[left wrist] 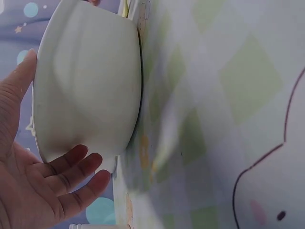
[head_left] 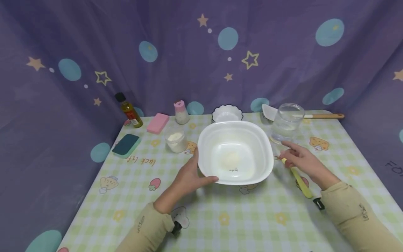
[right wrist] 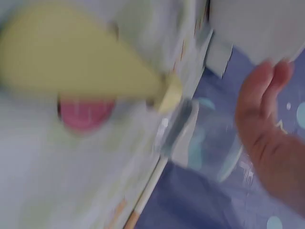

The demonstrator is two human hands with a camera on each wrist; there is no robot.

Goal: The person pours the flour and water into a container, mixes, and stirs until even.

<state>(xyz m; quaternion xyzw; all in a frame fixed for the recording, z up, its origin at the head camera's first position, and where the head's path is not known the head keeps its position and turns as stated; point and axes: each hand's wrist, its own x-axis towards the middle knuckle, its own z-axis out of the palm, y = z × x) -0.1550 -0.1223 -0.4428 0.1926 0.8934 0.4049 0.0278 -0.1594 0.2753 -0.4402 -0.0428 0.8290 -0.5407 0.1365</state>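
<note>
A white, rounded-square bowl (head_left: 236,178) stands on the table with a little pale matter on its bottom. My left hand (head_left: 189,176) holds the bowl's near-left side. In the left wrist view, the thumb lies against the rim and the bent fingers touch the outer wall. To the right of the bowl, my right hand (head_left: 303,162) hovers with fingers extended and nothing held. Beneath it lies a utensil with a yellow-green handle (head_left: 300,182); its working end is hard to make out. Just beyond that hand is a clear glass container (head_left: 288,122) with some clear liquid.
Behind the bowl sits a scalloped white dish (head_left: 227,112). A white spatula (head_left: 327,116) with a wooden handle lies at the back right. On the left are a jar of white powder (head_left: 175,141), a pink-topped shaker (head_left: 181,112), a pink sponge (head_left: 158,123), a green sponge (head_left: 126,145) and an oil bottle (head_left: 129,111).
</note>
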